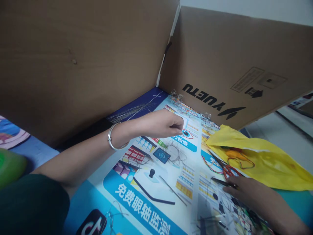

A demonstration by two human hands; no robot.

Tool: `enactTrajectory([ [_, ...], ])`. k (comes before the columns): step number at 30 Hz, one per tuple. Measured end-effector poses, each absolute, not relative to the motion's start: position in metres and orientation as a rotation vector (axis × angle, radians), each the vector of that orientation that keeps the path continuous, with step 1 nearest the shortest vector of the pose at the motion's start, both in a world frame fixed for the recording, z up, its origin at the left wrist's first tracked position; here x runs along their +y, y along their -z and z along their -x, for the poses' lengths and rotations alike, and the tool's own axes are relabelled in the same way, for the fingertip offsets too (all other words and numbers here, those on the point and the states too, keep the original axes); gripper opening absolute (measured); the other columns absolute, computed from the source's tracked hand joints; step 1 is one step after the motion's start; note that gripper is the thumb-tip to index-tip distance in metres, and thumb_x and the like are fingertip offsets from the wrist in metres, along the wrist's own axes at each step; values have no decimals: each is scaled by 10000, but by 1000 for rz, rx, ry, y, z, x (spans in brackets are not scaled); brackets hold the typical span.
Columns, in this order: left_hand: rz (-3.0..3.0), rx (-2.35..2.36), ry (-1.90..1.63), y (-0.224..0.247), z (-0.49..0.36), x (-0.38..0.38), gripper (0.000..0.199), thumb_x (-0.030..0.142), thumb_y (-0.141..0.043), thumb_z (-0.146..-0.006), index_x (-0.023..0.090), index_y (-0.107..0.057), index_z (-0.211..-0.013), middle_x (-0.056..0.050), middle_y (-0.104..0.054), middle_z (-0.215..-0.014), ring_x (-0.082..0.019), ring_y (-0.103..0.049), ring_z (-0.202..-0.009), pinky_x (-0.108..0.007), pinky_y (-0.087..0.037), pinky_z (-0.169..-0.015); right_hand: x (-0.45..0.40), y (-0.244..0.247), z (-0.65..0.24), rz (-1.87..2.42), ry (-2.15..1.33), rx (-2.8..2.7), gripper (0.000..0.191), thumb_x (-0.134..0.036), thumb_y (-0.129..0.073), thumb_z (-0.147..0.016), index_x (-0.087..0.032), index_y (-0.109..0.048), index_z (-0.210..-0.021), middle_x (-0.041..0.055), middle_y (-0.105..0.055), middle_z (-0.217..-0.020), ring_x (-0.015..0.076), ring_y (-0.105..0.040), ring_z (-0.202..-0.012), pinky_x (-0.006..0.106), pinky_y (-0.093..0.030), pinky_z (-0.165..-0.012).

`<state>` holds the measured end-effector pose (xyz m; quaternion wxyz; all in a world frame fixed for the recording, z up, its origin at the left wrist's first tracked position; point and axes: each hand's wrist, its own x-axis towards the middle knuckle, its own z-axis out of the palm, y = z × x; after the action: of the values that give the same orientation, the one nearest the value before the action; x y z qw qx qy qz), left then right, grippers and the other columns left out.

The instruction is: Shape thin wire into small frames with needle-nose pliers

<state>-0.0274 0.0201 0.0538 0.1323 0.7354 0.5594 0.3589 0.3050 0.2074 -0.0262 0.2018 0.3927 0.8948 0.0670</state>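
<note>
My left hand (pixel 168 124) is closed in a fist above the printed sheet (pixel 151 186), a silver bangle on its wrist; what its fingers hold, if anything, is hidden. At the lower right, my right hand (pixel 244 192) grips a dark pointed tool (pixel 221 181), perhaps pliers or small scissors. Just beyond that hand lie red-handled scissors (pixel 228 169), beside a yellow bag (pixel 271 160) with orange thread on it. Thin wire loops (pixel 176 151) are scattered on the sheet, and a thin straight rod (pixel 172 189) lies nearer to me.
Tall cardboard walls (pixel 93 58) meet in a corner at the back. A bundle of straight wires (pixel 132 111) lies by the left wall. Tangled wires (pixel 190 109) line the right wall. A green round object (pixel 11 166) is at the far left.
</note>
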Motion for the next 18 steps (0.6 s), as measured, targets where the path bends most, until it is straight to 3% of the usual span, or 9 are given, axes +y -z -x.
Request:
enactTrajectory([
  [6,-2238,1729,-816,-57,28,15,134,181,-527,-784,167,-630,-699,27,-602,-642,-91,-509,-589,-210,-319,-552,196,16,-289,-1013,-178,2387,208,-393,-468,-797,-281,-643,-797,83,-675,-858,281,-618,-798,351,-382,-625],
  [12,-2338,1677,-653,-55,23,15,190,206,-463,-819,160,-644,-788,23,-617,-717,-83,-511,-635,-182,-322,-594,176,1,-276,-928,-202,2379,215,-368,-478,-816,-241,-650,-829,68,-669,-842,226,-615,-780,277,-327,-569],
  [18,-2286,1597,-481,-36,11,25,305,352,-408,-835,176,-655,-861,27,-638,-785,-95,-529,-672,-160,-330,-596,158,-26,-272,-971,-272,2476,229,-395,-505,-813,-238,-664,-865,30,-665,-840,168,-583,-751,235,-260,-524],
])
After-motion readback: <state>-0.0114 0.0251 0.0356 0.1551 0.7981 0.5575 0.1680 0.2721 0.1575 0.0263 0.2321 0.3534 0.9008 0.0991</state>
